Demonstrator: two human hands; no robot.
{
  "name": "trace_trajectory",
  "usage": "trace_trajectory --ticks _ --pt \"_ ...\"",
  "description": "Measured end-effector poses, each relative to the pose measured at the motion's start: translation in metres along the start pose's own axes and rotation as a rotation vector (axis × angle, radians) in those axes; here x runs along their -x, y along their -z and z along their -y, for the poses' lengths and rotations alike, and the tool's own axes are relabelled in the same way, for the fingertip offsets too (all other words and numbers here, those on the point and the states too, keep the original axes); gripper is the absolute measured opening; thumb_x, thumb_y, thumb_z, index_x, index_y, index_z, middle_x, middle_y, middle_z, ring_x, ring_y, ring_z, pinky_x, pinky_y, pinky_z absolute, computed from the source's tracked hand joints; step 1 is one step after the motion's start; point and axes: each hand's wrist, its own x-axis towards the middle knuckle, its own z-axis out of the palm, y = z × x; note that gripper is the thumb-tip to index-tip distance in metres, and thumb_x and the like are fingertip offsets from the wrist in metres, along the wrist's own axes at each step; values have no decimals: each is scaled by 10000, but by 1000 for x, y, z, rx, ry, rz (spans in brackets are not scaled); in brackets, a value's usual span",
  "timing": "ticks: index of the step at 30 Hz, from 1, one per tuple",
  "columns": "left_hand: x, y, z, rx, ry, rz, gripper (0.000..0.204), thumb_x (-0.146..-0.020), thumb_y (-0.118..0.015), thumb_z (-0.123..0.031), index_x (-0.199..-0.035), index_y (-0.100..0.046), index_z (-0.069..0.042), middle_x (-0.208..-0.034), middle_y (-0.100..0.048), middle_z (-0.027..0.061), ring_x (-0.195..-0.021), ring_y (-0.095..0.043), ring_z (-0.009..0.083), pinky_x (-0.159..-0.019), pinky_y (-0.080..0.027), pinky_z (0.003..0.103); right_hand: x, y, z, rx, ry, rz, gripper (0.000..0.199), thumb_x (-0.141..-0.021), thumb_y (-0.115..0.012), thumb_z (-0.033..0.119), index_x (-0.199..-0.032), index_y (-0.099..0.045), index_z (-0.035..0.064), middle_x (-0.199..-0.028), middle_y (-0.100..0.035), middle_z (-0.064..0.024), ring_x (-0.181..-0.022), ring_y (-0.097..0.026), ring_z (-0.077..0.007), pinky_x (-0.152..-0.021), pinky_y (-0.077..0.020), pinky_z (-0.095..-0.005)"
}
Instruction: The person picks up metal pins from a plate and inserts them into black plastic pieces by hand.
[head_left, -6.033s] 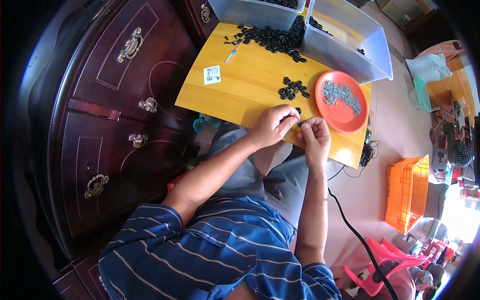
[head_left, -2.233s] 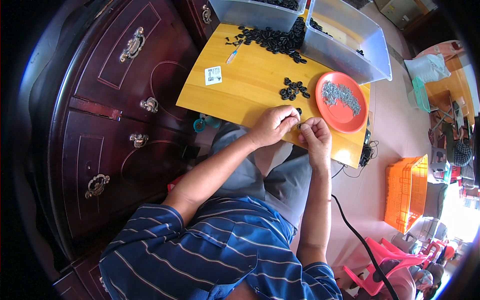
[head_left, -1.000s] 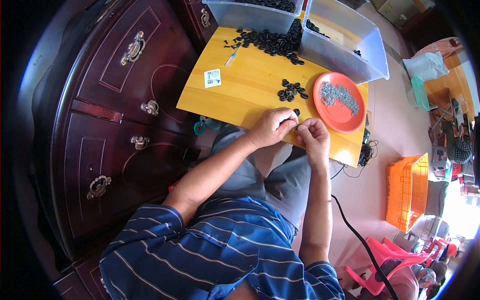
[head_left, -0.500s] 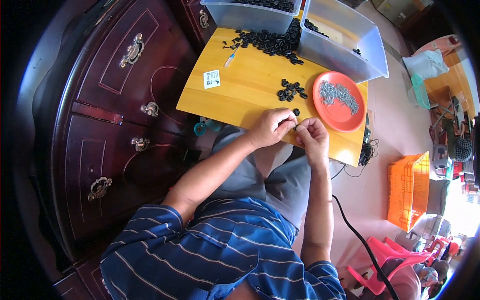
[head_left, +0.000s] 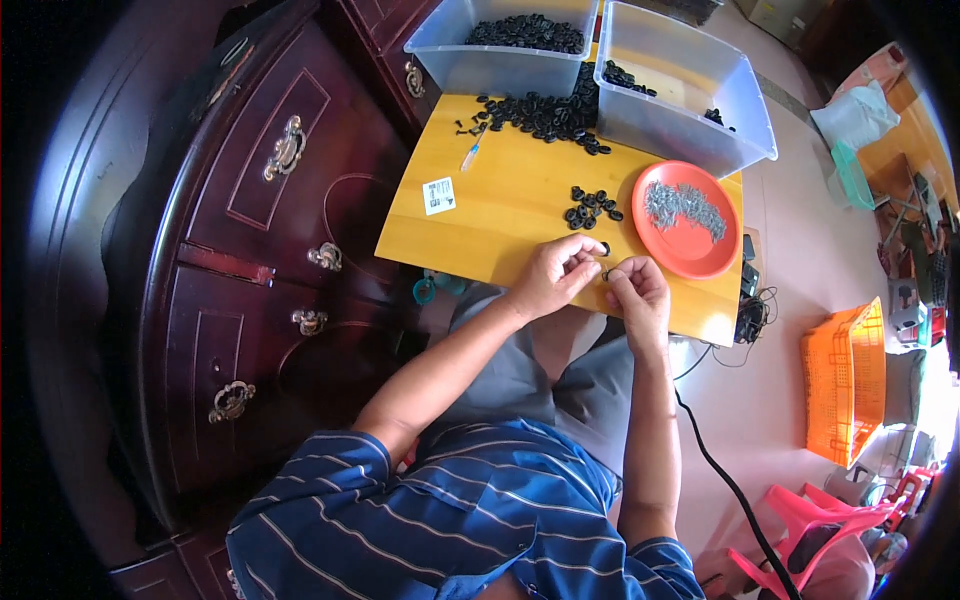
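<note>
My left hand (head_left: pixel 557 278) is over the front edge of the yellow table, thumb and fingers drawn together; whatever they hold is too small to make out. Its fingertips are beside a small black oval ring (head_left: pixel 605 249) on the tabletop. Close on the right, my right hand (head_left: pixel 642 296) pinches a small dark ring-like piece (head_left: pixel 606 276) between thumb and finger. Beyond both hands lies a small group of black oval rings (head_left: pixel 590 209). An orange-red plate (head_left: pixel 688 262) with a heap of small silvery metal pieces (head_left: pixel 686 209) is just past my right hand.
Two clear plastic bins, one (head_left: pixel 500 72) at the back left and one (head_left: pixel 680 130) at the back right, hold black pieces. More rings (head_left: pixel 545 117) spill between them. A blue-tipped tool (head_left: pixel 470 157) and white label (head_left: pixel 438 196) lie left. Dark drawers (head_left: pixel 250 200) flank the table.
The whole scene has shifted down and to the right in the picture. My fingertips, close together before, are slightly farther apart, and the dark piece at my right fingertips shows more clearly.
</note>
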Motion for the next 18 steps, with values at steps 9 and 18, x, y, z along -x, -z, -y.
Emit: trace_trajectory --ticks 9,18 --pt "-16 32 -9 -452 -143 -127 210 -856 -694 -16 -1062 -672 -47 -866 -659 111 -696 -663 263 -635 -539 359 0 2 -1 -55 19 -44 66 -975 -630 36 -965 -572 67 -849 -598 38 -701 -545 -21 -607 -460 -172" --pt "-23 22 -2 -783 -304 -104 199 -873 -703 -141 -1060 -695 -74 -862 -653 107 -752 -670 311 -661 -543 411 0 3 -2 -86 27 -42 76 -974 -637 29 -973 -572 68 -846 -583 46 -728 -549 -19 -631 -482 -179"
